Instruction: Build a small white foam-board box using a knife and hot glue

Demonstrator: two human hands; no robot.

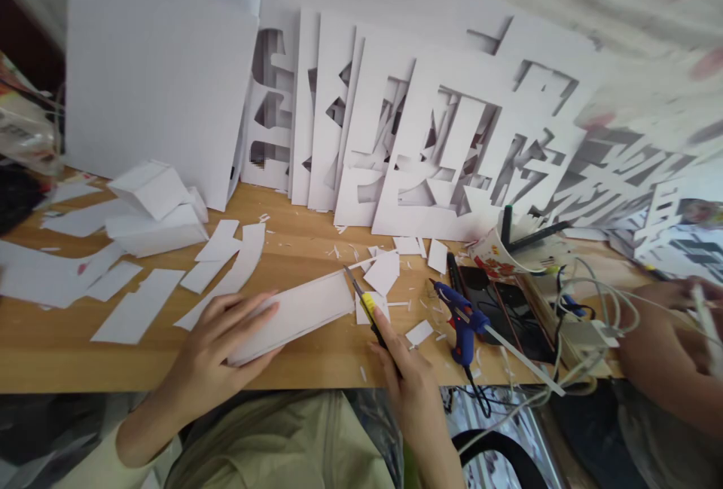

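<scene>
My left hand lies flat with fingers spread on a long white foam-board strip, pressing it to the wooden table. My right hand is closed round a yellow-and-black utility knife. Its blade tip rests at the strip's far right end. Small white offcuts lie just beyond the knife.
White boards with cut-out characters lean along the back. Loose white pieces cover the left of the table. A blue glue gun, a black tablet and cables lie at right, where another person's arm reaches in.
</scene>
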